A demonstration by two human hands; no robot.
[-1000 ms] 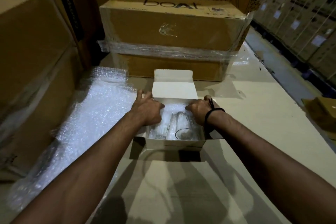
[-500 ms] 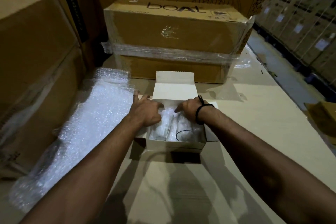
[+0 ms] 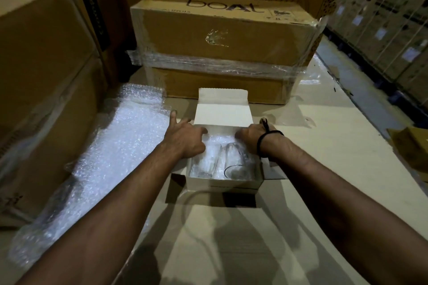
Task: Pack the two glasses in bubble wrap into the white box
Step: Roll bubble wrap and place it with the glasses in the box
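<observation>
We stand in a warehouse: stacked cardboard cartons (image 3: 222,37) bound in stretch wrap (image 3: 208,62), labelled pallet rows (image 3: 389,30) beyond.

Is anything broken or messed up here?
Nothing looks broken. The two glasses look whole, lying on their sides in the white box. The one odd spot is a torn patch, scuffed and pale, on the front of the big brown carton behind it.
</observation>
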